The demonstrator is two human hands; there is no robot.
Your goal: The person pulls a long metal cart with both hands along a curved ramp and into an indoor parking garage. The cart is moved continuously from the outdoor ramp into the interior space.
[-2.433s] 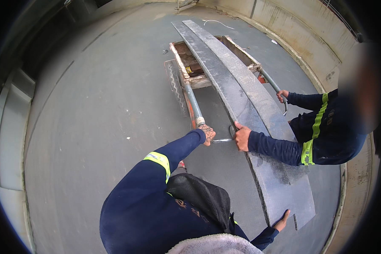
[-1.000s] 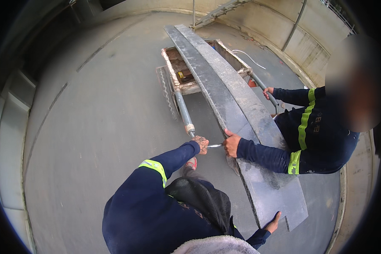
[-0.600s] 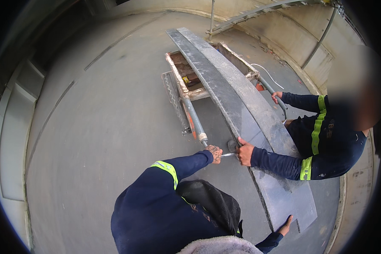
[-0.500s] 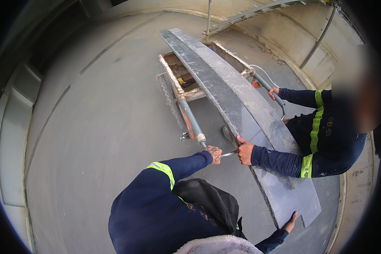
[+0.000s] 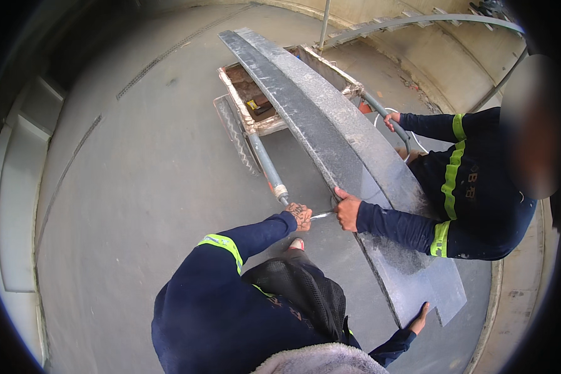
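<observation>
My left hand point(image 5: 301, 216) is closed round the end of the cart's left handle point(image 5: 267, 166). Two long, dark grey stone slabs point(image 5: 330, 134) lie lengthwise across the cart point(image 5: 232, 103), one overlapping the other, and stick out far toward me. At their near end my right hand point(image 5: 419, 319) grips the edge, thumb along the top and fingers hidden beneath. A co-worker's hand point(image 5: 349, 210) presses on the slabs' left edge, close to my left hand. The co-worker's other hand point(image 5: 392, 121) holds the cart's right handle point(image 5: 380, 111).
A co-worker in dark clothes with reflective bands point(image 5: 453, 181) stands to the right of the slabs. The cart's wheel point(image 5: 237, 134) shows at its left side. My shoe point(image 5: 297, 244) is on the grey floor point(image 5: 149, 206). Pale walls point(image 5: 411, 50) curve round the far right.
The cart and slabs sit slightly farther left and up in the picture, with both people's hands still on them. My shoe has come into view below my left hand.
</observation>
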